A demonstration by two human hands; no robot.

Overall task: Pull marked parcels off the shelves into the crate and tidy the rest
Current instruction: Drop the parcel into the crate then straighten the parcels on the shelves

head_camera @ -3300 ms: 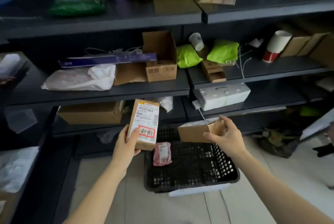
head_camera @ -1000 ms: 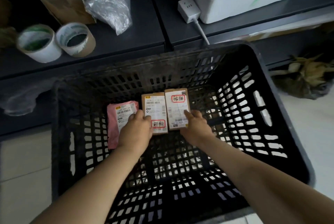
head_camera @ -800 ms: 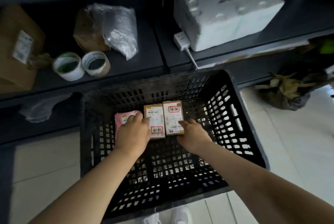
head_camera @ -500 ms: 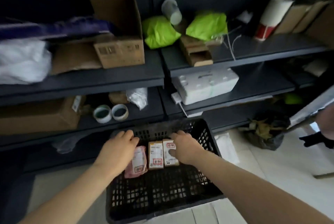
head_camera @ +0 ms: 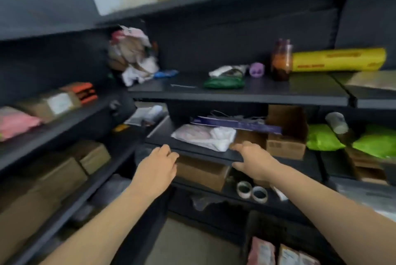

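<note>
Grip empty: left hand (head_camera: 157, 166), right hand (head_camera: 256, 162) (fingers relaxed) | near shelf (head_camera: 203, 151)

We see black shelves (head_camera: 235, 93), a yellow roll (head_camera: 338, 60) printed red, lime-green bags (head_camera: 323, 137), a pink parcel (head_camera: 15, 124), brown boxes (head_camera: 286, 149), an amber jar (head_camera: 281, 61), and an orange stack (head_camera: 85, 93) banded dark.

Labelled parcels (head_camera: 260, 252) flat in black crate (head_camera: 278, 229)

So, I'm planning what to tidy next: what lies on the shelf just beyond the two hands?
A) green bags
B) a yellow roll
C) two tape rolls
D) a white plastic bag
D: the white plastic bag lies on the shelf just behind the left hand and right hand; the tape rolls sit a shelf lower.
</note>
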